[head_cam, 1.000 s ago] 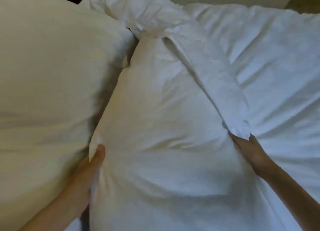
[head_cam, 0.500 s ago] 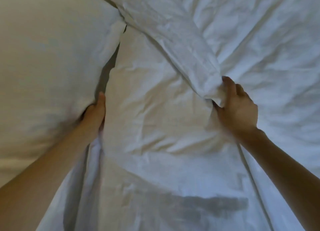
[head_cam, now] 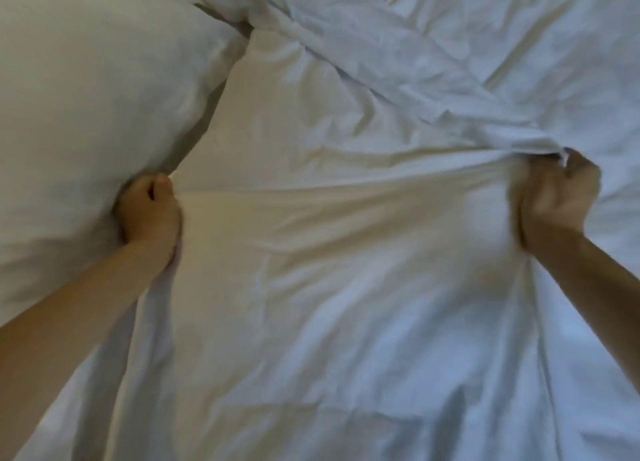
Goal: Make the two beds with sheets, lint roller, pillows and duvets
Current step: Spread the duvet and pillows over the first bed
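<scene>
Two bare forearms reach in from the near corners, the left forearm [head_cam: 69, 308] from lower left and the right forearm [head_cam: 595, 273] from lower right, both angled inward and away. Two hands work at the same height, well apart, each on one side of the middle pillow [head_cam: 346, 235]. The left hand [head_cam: 149, 211] is balled into a fist, knuckles up, its fingers curled tight and the thumb pressed down to pinch the left edge of the white case. The right hand [head_cam: 554, 197] is blurred, but its fingers are curled round a gathered bunch of cloth at the right edge. Between the two grips the fabric runs taut in straight horizontal creases; nearer the camera it lies flatter and looser. Two pillows show in all: the middle one, and a second pillow [head_cam: 86, 97], plump and white, just beside it on the left, touching the left hand. One crumpled white duvet [head_cam: 485, 45] lies beyond, across the far right.
</scene>
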Tool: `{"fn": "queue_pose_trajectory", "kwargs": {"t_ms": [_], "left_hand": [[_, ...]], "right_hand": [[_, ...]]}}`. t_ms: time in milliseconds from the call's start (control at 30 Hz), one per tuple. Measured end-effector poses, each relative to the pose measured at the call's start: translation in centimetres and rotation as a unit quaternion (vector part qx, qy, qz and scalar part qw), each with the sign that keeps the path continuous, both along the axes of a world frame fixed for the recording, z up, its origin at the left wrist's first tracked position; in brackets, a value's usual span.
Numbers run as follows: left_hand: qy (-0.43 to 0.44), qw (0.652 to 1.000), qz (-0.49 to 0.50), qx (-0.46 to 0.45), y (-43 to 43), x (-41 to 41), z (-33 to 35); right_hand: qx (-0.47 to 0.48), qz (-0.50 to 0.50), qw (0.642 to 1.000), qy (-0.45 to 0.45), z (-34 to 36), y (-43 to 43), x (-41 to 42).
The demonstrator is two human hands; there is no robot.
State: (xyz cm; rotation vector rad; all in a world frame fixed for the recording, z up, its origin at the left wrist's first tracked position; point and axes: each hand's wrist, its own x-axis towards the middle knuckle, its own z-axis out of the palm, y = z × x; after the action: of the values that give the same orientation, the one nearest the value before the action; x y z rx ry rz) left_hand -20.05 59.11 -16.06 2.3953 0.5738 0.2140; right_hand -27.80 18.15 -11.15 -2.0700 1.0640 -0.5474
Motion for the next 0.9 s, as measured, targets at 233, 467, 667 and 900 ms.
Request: {"fn": "queue_pose_trajectory", "kwargs": {"t_ms": [233,467,667,900], "left_hand": [[0.071,0.997,0.008,0.021,-1.8,-0.5,-1.9],[0.149,0.988,-0.034,-0.023,2.4,-16.0,1.4],[0.237,0.950,0.084,-0.186,6.3,-32.3,3.0],[0.217,0.959,0.085,-0.163,8.0,-35.1,1.5]], "right_hand": [[0.008,0.043,0.981,0.191,-4.6,0.2,-0.5],[0.087,0.046,0.957,0.272,-1.8,4.8,-19.5],[0.120,0.005,0.931,0.343,0.9,11.0,-32.4],[0.107,0.010,0.916,0.386,-1.3,9.7,-34.4]]}}
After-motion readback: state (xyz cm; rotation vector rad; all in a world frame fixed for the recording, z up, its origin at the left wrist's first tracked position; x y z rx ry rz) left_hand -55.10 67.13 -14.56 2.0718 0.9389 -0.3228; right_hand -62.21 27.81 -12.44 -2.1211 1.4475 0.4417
